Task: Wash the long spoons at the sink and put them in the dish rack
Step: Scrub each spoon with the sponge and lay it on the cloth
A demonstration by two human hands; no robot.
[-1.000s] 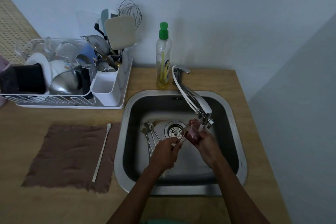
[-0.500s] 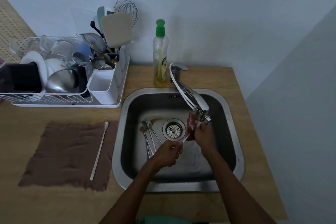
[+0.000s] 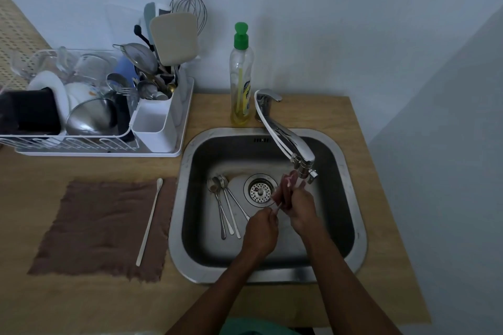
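At the near rim of the sink (image 3: pixel 187 258): two forearms come in from the near edge, hands close together over the basin, just right of the drain (image 3: pixel 260 189).

- Left hand (image 3: pixel 261 230) curled round the handle end of the held spoon (image 3: pixel 278 207). Only a pale sliver shows between the hands.
- Right hand (image 3: pixel 302 211) clamped on a pink sponge (image 3: pixel 285 185) wrapped over the spoon's far part, right under the tap spout (image 3: pixel 300 156). Bowl hidden. Water running or not: can't tell.
- Spoon's long axis runs near-left to far-right, handle toward the left hand. Looks like the scrubbing step.

Just left of the left hand, three metal spoons (image 3: pixel 226 207) lie side by side on the basin floor, bowls far, handles near. Probably waiting their turn.

Further left, on the counter (image 3: pixel 81 307), a brown cloth (image 3: pixel 103 226) carries one pale long spoon (image 3: pixel 149 220) near its right edge, bowl far. Washed or not: can't tell.

Far left: dish rack (image 3: pixel 81 143), crowded, with a white cutlery holder (image 3: pixel 155 128) at its right end. It sits far and left of the hands, so the left hand is the nearer one for the carry, and the spoon would likely have to tip upright to drop in.

Soap bottle (image 3: pixel 241 76) stands upright between rack and tap base. Behind it, a plain pale wall (image 3: pixel 353 22). Light is dim.
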